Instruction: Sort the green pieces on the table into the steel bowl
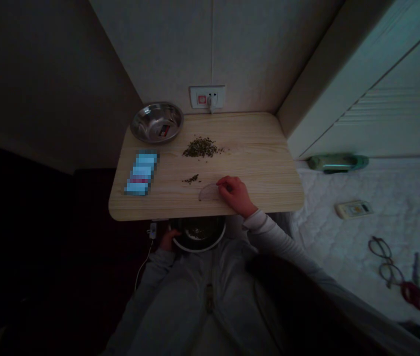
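My right hand (236, 195) is closed on a thin, see-through curved piece (209, 192) lying low over the front of the wooden table (261, 173). Just beyond that piece lies a small scatter of dark green grains (191, 179), and farther back a larger heap of the same grains (202, 147). Below the table's front edge, my left hand (168, 240) grips the left rim of a round bowl (198, 245) on my lap. The bowl is dark inside, with some small bits in it. Its far side is hidden under the table.
A steel bowl (157, 123) stands at the table's back left, with a lit phone (142, 172) in front of it. A socket (207, 97) with a plug is on the wall. On the bed at right lie a green bottle (338, 162), a remote (354, 209) and glasses (385, 262).
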Available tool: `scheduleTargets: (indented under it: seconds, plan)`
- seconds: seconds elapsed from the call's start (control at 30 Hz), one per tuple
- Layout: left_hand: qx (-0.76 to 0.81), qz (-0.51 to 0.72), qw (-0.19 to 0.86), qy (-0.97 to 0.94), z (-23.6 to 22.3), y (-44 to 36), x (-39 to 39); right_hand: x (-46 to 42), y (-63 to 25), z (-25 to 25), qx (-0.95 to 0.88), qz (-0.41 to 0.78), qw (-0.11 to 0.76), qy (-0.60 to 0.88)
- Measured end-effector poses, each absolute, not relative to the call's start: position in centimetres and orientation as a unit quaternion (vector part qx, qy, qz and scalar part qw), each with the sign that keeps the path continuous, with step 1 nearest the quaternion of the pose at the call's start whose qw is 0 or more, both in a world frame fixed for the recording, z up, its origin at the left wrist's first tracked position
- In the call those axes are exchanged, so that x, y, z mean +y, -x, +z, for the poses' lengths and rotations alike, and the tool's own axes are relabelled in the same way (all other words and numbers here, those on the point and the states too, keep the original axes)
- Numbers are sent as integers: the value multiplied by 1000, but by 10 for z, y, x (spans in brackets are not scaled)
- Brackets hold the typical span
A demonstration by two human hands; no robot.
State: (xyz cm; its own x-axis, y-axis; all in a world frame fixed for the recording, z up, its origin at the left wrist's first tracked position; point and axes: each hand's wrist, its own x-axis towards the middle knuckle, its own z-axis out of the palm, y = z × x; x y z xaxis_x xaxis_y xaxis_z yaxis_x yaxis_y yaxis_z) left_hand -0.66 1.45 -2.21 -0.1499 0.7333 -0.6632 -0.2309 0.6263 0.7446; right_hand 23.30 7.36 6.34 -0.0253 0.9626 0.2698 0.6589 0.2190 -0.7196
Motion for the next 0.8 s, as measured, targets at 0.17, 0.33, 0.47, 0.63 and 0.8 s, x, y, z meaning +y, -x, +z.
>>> scheduleTargets:
  seconds: [0.17, 0.33, 0.47, 0.63, 0.8]
  plan:
    - [661, 347, 632, -209, -15, 1, 15, 73, -233, 64, -682, 204, 370, 597]
    - [668, 329, 628, -227, -8, -1, 17, 73, -232, 65, -697, 198, 356, 590]
    - [670, 331, 620, -240, -3, -2, 17, 73, -233, 66, -714, 203, 347, 573]
    - [669, 337, 622, -227, 0, -3, 16, 72, -233, 66, -725, 214, 342, 559]
    - [666, 345, 624, -217, -4, -3, 14, 72, -233, 65, -737, 220, 343, 540]
